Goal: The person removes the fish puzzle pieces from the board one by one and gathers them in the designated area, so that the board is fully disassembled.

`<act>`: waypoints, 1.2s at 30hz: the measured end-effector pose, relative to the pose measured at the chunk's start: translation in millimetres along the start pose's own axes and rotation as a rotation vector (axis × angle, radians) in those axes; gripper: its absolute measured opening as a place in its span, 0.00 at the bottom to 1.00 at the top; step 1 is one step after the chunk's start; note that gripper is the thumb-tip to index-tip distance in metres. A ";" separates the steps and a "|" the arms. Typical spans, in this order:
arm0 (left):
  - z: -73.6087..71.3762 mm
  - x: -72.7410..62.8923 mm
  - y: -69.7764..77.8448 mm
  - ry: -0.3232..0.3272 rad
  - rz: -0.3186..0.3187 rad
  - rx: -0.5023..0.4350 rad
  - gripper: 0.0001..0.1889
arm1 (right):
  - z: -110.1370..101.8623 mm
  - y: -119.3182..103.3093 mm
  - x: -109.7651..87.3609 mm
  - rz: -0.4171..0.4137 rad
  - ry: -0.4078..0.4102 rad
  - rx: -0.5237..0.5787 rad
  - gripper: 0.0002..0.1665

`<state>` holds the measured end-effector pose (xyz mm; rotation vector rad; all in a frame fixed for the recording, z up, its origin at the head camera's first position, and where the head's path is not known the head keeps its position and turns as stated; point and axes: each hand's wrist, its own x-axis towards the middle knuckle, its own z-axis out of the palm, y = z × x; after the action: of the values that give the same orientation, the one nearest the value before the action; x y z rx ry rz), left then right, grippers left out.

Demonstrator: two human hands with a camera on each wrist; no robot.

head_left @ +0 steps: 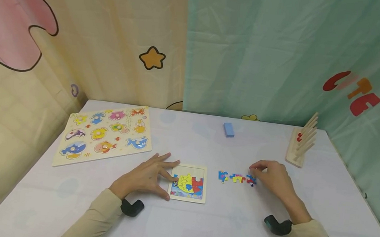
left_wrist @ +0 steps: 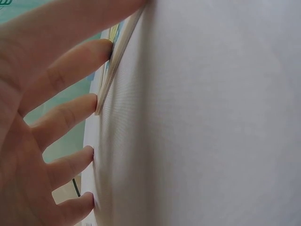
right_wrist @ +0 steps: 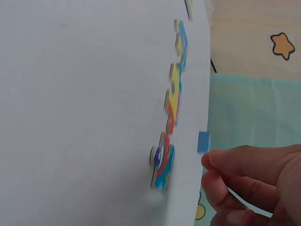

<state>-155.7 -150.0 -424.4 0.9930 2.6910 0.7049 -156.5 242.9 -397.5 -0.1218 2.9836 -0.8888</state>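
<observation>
My left hand [head_left: 148,173] spreads its fingers at the left side of a small wooden jigsaw tray [head_left: 187,199]. Thumb and fingertips touch the tray's edge in the left wrist view. Yellow, red and blue fish pieces [head_left: 186,183] fill its lower part, and the upper strip is bare. Right of the tray, three loose jigsaw pieces lie in a row: a blue one [head_left: 222,176], a yellow one [head_left: 237,178] and a red-and-blue one [head_left: 251,180]. Beside the last, my right hand [head_left: 274,178] hovers with loosely bent fingers, apart from the piece in the right wrist view.
A wooden knob puzzle board [head_left: 119,149] with sea animals lies at the back left. A blue block [head_left: 229,130] sits near the table's back edge. At the right stands a wooden base [head_left: 294,159] with slanted sticks. Curtains hang behind the table.
</observation>
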 end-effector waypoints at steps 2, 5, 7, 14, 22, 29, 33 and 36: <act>0.1 -0.3 -0.4 -0.002 -0.005 0.000 0.30 | 4.0 -9.2 2.2 -0.025 -0.010 0.034 0.08; 0.3 -0.6 -0.6 -0.007 -0.013 -0.004 0.30 | 15.1 -25.0 6.3 -0.066 -0.047 0.090 0.07; 0.5 -0.7 -0.6 -0.014 -0.020 -0.005 0.30 | 25.2 -35.5 8.7 -0.085 -0.071 0.122 0.07; -0.2 -0.4 1.0 -0.021 -0.022 -0.003 0.30 | 62.9 -75.9 11.3 -0.106 -0.145 0.186 0.10; -0.6 -0.2 0.1 -0.018 -0.022 0.008 0.29 | 92.9 -111.9 11.8 -0.284 -0.297 0.212 0.17; -1.9 0.5 0.5 -0.018 -0.015 -0.004 0.29 | 102.6 -124.0 9.1 -0.322 -0.316 0.158 0.16; -2.5 0.6 0.6 -0.022 -0.011 -0.002 0.29 | 104.5 -127.0 7.6 -0.315 -0.303 0.120 0.15; -2.8 0.6 0.6 -0.021 -0.006 0.000 0.29 | 105.1 -130.0 6.7 -0.304 -0.296 0.099 0.15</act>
<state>-156.7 -150.3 -421.6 0.9862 2.6751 0.6888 -149.4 76.6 -414.4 -0.6571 2.6795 -0.9448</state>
